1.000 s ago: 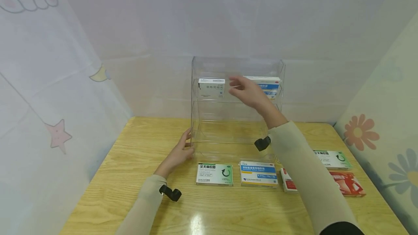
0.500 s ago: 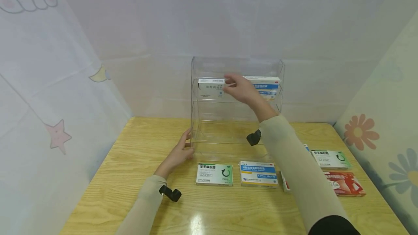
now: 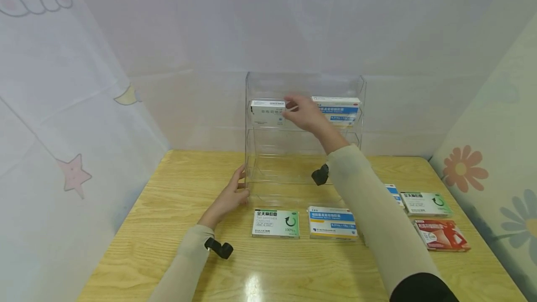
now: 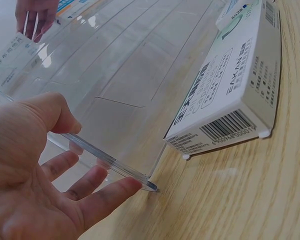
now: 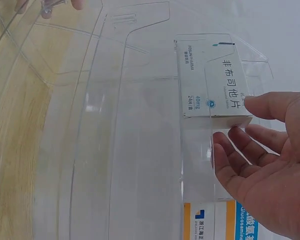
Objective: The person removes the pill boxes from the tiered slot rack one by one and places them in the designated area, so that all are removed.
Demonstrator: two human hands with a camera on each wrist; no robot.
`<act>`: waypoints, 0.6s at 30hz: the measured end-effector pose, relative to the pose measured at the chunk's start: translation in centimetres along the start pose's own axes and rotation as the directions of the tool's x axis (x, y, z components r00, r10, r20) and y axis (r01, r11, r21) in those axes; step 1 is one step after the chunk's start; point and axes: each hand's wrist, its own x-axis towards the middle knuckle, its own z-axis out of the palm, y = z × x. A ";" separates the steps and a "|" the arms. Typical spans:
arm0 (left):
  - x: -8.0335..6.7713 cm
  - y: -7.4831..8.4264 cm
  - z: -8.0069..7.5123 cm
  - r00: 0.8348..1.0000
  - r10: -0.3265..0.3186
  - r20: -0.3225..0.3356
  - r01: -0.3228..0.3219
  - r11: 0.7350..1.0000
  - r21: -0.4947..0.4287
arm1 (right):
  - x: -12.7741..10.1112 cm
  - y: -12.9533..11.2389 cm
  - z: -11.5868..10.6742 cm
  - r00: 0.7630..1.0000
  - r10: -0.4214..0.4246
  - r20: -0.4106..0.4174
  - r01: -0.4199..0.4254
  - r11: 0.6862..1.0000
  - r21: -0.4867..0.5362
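A clear acrylic rack (image 3: 302, 83) with several shelves stands at the back of the wooden table (image 3: 168, 227). On its top shelf lie a white box (image 3: 267, 108) at the left and a blue-and-white box (image 3: 341, 108) at the right. My right hand (image 3: 294, 108) reaches into that shelf. In the right wrist view its thumb touches the right end of the white box (image 5: 215, 80), and the other fingers of this hand (image 5: 270, 165) are spread below it. My left hand (image 3: 238, 185) rests with straight fingers on the rack's lower left wall (image 4: 105, 155).
In front of the rack lie a green-and-white box (image 3: 275, 223) and a blue-and-white box (image 3: 332, 223). To the right are a small blue box (image 3: 394, 193), another green box (image 3: 425, 203) and a red box (image 3: 441, 235). Fabric walls close in the table.
My right hand moved left along the top shelf, met the white box's end, and the box slid a little to the left. The left hand has not moved.
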 end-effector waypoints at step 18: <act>-0.2 -0.1 -0.2 1.000 -0.008 0.013 0.008 1.000 -0.006 | 0.5 -0.1 1.1 0.991 -0.017 -0.132 0.024 0.998 0.053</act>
